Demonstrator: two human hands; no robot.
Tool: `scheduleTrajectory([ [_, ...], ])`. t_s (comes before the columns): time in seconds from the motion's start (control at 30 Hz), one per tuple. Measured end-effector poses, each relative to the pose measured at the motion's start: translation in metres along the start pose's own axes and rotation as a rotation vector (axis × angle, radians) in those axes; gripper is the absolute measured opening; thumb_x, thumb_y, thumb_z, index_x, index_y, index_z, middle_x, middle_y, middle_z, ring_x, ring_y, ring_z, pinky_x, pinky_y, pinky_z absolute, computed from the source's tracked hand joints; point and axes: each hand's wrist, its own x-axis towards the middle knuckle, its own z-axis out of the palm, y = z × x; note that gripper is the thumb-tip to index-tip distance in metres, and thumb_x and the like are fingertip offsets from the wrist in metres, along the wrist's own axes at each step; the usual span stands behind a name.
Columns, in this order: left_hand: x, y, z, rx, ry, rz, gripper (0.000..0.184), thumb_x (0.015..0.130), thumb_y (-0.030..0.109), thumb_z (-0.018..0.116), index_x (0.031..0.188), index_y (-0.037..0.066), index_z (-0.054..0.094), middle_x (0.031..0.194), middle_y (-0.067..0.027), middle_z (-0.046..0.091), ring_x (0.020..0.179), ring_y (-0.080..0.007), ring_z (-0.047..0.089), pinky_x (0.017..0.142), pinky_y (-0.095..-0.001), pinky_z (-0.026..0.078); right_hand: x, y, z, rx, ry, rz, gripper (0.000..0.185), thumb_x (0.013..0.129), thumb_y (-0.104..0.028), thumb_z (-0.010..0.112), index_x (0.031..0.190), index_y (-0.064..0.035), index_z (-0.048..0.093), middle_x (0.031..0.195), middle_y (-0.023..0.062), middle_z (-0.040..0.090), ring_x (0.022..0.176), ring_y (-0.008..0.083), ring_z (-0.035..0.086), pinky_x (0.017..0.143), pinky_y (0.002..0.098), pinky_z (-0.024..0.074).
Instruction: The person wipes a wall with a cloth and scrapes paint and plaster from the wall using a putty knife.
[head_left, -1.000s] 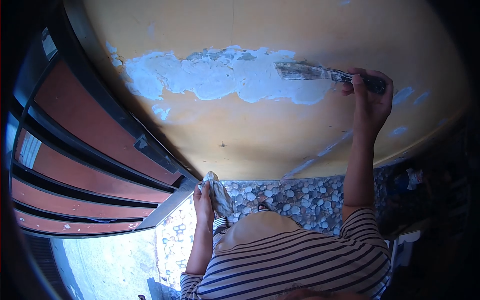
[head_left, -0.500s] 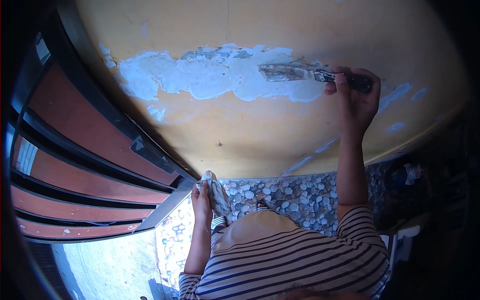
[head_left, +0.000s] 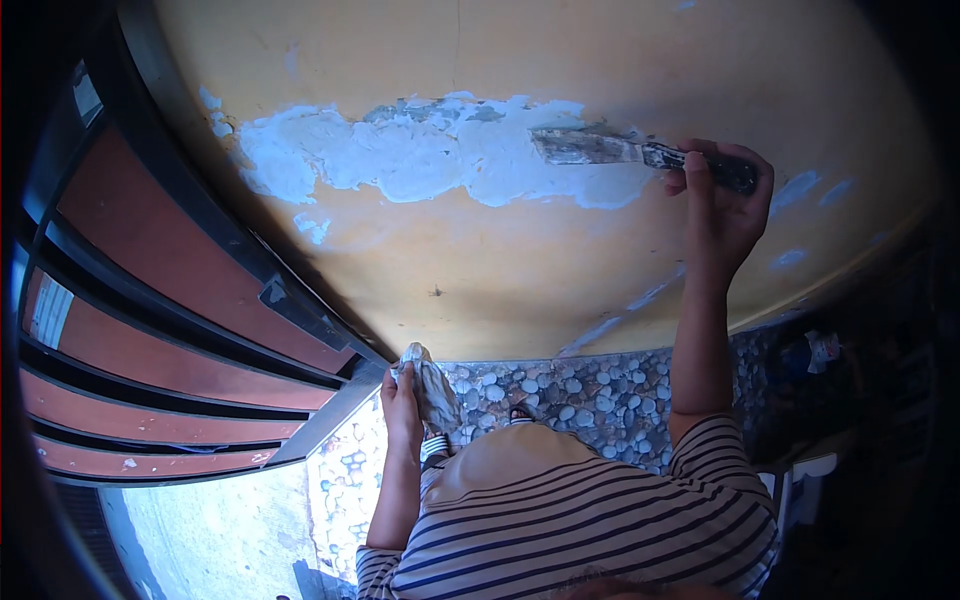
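Observation:
My right hand is closed round the dark handle of a putty knife. The knife's smeared blade lies over the right part of a long patch of white putty on the yellowish wall. Lower down, near the wall's bottom left corner, my left hand grips a whitish, putty-smeared object; whether it is a cloth or a holder of putty I cannot tell.
At the left a dark metal frame with reddish panels runs close to my left hand. Pebble-patterned flooring lies below the wall. A white object stands in the dark area at lower right.
Against the wall, the putty knife first shifted left with my right hand, then slightly back to the right. My left hand keeps its hold, almost unmoved.

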Motion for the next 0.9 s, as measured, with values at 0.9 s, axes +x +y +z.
scheduleTrajectory([
  [0.9,0.002,-0.004,0.001,-0.001,0.013,0.018,0.016,0.098,0.018,0.061,0.109,0.006,0.063,0.091,-0.0016,0.068,0.077,-0.0110,0.064,0.068,-0.0275,0.051,-0.005,0.005,0.015,0.090,-0.086,0.028,0.034,0.090,0.006,0.066,0.115,-0.0015,0.044,0.100,0.0166,0.069,0.074,0.0153,0.067,0.065,0.0278,0.0581],
])
